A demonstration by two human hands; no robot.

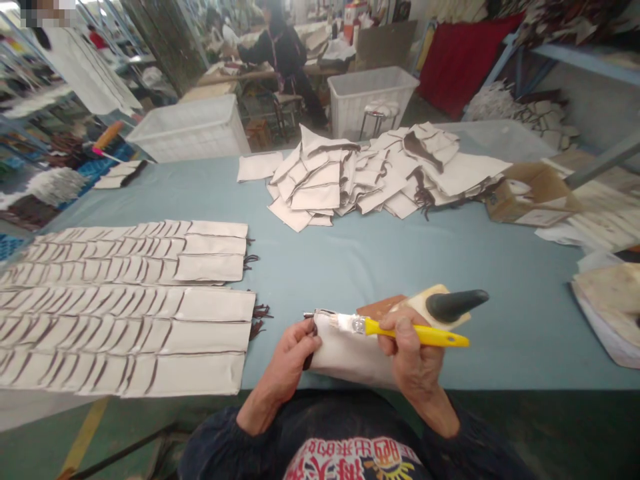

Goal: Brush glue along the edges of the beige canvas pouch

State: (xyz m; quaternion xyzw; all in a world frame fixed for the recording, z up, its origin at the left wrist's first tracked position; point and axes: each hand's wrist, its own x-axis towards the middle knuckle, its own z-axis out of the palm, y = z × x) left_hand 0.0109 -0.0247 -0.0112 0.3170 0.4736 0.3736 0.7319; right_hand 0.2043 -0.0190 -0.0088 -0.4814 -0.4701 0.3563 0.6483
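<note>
A yellow-handled paintbrush [425,332] is gripped in my right hand [417,357], its pale bristles pointing left. The bristles touch the upper left edge of a cream leather-like piece [350,357] near the table's front edge. My left hand [293,353] pinches that piece at its left end, where a dark brown edge shows. Just beyond my right hand stands a dark, horn-shaped object [455,305] on a pale yellowish block or lid. A brown flat piece [383,307] lies beside it, partly hidden by my hand.
Overlapping rows of cream pieces [210,333] cover the table's left side. A loose heap of similar pieces [320,187] lies at the back, with a cardboard box [533,193] to its right. White bins [187,127] stand beyond the blue-green table [310,267]. Other people are in the background.
</note>
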